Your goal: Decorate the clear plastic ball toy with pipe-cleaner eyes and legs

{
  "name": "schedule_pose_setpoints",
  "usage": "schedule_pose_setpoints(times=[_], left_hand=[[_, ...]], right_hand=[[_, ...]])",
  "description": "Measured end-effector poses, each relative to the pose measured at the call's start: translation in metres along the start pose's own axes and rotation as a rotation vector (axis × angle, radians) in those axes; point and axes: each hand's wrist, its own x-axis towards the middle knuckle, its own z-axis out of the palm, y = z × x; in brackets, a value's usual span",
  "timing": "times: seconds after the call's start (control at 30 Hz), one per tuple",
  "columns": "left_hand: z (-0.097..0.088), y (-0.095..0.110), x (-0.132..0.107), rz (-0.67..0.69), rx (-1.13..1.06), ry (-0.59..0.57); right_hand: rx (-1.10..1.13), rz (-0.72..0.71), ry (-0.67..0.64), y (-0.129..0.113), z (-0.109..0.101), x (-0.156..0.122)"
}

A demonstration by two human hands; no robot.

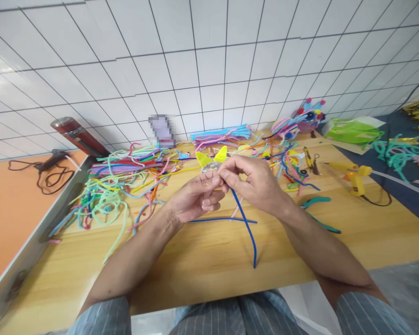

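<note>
My left hand [199, 195] and my right hand [256, 184] meet fingertip to fingertip above the middle of the wooden table [181, 265]. Both are closed in a pinch on one end of a blue pipe cleaner [244, 221]; that end is hidden by the fingers. Its long free part hangs down toward me and bends slightly at the tip. A second blue pipe cleaner [225, 219] lies crosswise on the wood below my hands. Just behind my fingers stand two yellow pointed pieces [221, 154] wound from ribbed strands, beside a clear roundish thing partly hidden by my hands.
Tangled pale green pipe cleaners [108, 204] spread at left. Behind them stand a dark red flask [78, 135] and a phone-like blurred object [161, 131]. To the right lie teal-handled pliers [317, 202] and a yellow glue gun [354, 179]. Colourful fuzzy figures [307, 118] sit by the wall.
</note>
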Motion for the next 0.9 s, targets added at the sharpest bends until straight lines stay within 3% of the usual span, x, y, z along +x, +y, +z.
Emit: schedule_pose_setpoints(times=[0.47,0.9], left_hand=[[-0.0034,0.0021,0.0010,0.008,0.112,-0.042],[-0.0024,-0.0007,0.0047,0.136,0.153,0.072]], right_hand=[[-0.045,0.101,-0.005,-0.0005,0.0002,-0.0010],[0.095,0.154,0.018,-0.0075,0.0039,-0.0024]])
